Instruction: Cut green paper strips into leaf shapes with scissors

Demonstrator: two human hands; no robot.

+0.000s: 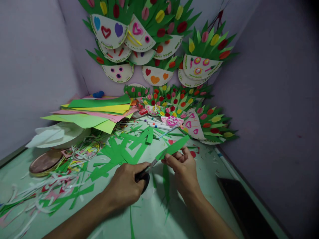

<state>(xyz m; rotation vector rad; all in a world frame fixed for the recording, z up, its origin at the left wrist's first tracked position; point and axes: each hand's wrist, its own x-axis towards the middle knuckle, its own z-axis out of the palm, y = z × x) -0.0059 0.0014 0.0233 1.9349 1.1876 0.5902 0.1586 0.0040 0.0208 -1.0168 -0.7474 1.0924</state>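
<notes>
My left hand [126, 186] is closed round the black handles of a pair of scissors [146, 174], whose blades point up and right into a strip of green paper [174, 147]. My right hand [183, 166] pinches the lower end of that green strip between thumb and fingers, holding it tilted above the table. Both hands meet near the middle front of the pale green table [149, 215]. Narrow green offcuts lie under and between my hands.
Green cut shapes [119, 154] and mixed scraps [50, 189] cover the left. A stack of coloured paper sheets [97, 111], a round tin lid [46, 162], markers [157, 124] and paper-plate flower baskets [199, 124] stand behind. More baskets [139, 39] hang on the wall. A dark slab [244, 205] lies right.
</notes>
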